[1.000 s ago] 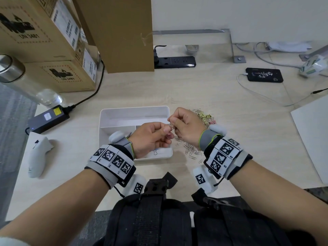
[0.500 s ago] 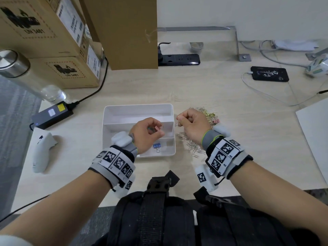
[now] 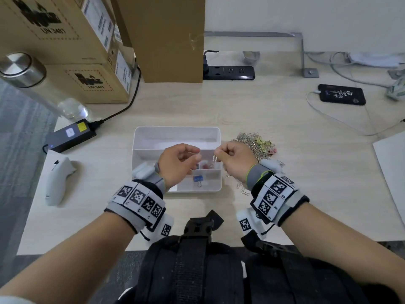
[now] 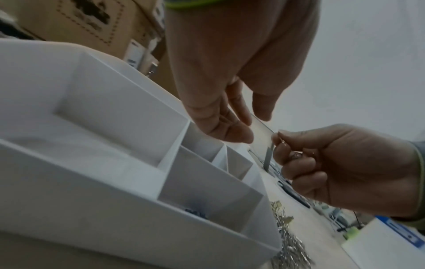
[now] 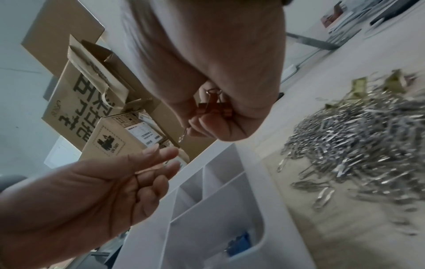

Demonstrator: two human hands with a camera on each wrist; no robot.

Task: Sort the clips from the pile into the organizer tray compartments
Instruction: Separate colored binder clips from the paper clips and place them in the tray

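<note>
The white organizer tray [image 3: 175, 129] sits mid-table, with a blue binder clip [image 3: 198, 179] in its front right compartment and a reddish clip [image 3: 206, 166] in the one behind. A pile of silver paper clips and yellow binder clips [image 3: 254, 143] lies right of the tray. My right hand [image 3: 215, 155] hovers over the tray's right side. In the right wrist view it grips a copper binder clip [image 5: 215, 107] in the palm and pinches a paper clip [image 5: 182, 135] at the fingertips. My left hand [image 3: 196, 156] hangs over the tray with fingers loosely extended [image 5: 168, 158], clearly holding nothing.
Cardboard boxes [image 3: 65, 51] and a metal-capped bottle [image 3: 22, 73] stand at the back left. A power adapter [image 3: 70, 134] and a white controller [image 3: 57, 178] lie left of the tray. A power strip [image 3: 229, 72], a black device [image 3: 341, 94] with cables and a white sheet [image 3: 392, 163] lie behind and right.
The two hands, pinched together at the tray's right edge a second ago, have separated. The left hand moved left over the tray and loosened its fingers.
</note>
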